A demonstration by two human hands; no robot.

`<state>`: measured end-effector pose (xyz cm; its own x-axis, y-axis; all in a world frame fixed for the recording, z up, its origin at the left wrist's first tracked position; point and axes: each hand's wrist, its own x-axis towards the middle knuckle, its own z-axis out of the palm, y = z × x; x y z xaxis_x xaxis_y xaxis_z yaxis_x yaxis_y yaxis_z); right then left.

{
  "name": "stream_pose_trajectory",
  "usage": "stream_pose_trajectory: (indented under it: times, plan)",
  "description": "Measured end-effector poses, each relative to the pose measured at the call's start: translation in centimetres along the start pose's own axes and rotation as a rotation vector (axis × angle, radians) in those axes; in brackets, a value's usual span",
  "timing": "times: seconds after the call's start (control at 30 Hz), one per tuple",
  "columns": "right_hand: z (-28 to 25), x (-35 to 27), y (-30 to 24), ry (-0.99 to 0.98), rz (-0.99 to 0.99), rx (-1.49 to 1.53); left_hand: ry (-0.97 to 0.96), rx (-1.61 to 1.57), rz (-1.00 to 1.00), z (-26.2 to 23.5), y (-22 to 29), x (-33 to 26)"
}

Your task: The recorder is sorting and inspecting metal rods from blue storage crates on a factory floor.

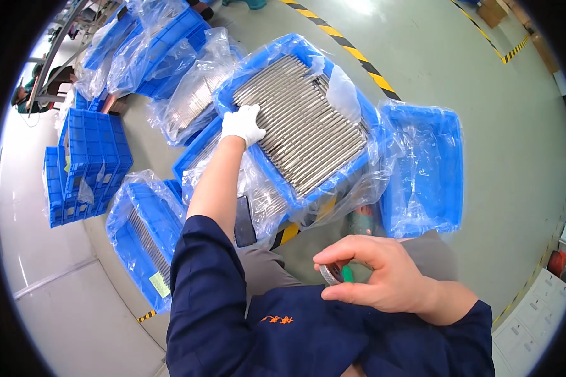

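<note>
Left hand, in a white glove, reaches out over the near-left edge of a blue crate lined with clear plastic; fingers spread a little at the ends of the metal rods. Cannot tell whether it has hold of a rod or only rests on them. Rods lie side by side in a slanting row across the crate, silvery, filling most of its width; a loose piece of whitish plastic lies over their upper right part. Right hand, bare, in front of the torso, well apart from the rods: thumb and fingers closed in a pinch on a small metal ring with a ridged rim, tilted on edge. Green and reddish bits show just behind the ring; cannot tell if they belong to it. Dark flat slab, phone-like, under the left forearm's right side. Second blue crate, plastic-lined, just right of the first. Lower left, another crate with rods and a yellowish note.
</note>
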<state>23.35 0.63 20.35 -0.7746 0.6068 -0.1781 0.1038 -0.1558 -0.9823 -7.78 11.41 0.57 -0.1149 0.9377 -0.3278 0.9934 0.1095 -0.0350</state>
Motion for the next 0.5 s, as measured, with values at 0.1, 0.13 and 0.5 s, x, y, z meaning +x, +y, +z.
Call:
stream_pose_trajectory:
  times: [0.1,0.13,0.5]
  plan:
    - [-0.6,0.3,0.1,-0.01,0.015,0.008,0.005,-0.014,-0.006,0.0,-0.1,0.0]
    - [-0.6,0.3,0.3,-0.012,0.009,0.014,-0.007,0.0,-0.011,0.1,0.2,0.1]
    - [-0.8,0.3,0.6,-0.036,0.01,0.027,0.286,-0.086,0.146,0.2,0.9,2.1]
